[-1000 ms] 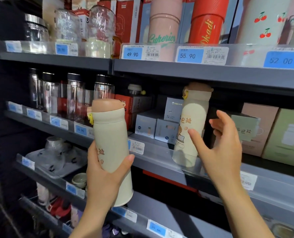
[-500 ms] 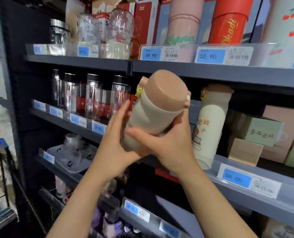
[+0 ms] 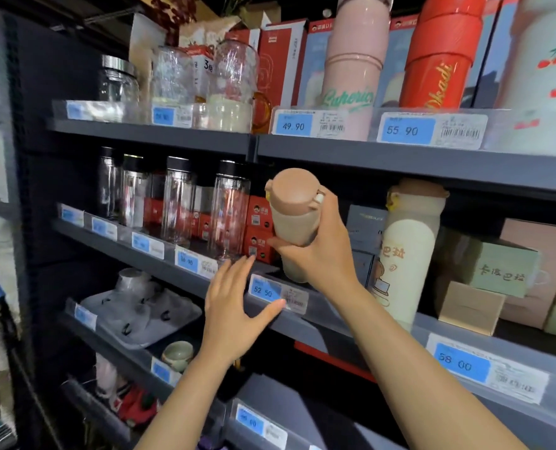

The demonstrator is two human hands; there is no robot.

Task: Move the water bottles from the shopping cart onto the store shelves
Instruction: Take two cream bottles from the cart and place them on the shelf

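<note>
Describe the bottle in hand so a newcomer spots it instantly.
Start at the middle shelf, the one with price tags 52.50 and 58.00. The right hand grips a cream bottle with a tan-pink lid just above it, tilted toward the camera. Its twin stands upright to the right, untouched.

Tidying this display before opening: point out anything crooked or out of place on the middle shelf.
Nothing is damaged or spilled. The cream bottle in the right hand is tilted, not yet set down. The small tan box sits skewed in front of the green box. The shelved cream bottle stands upright.
</note>
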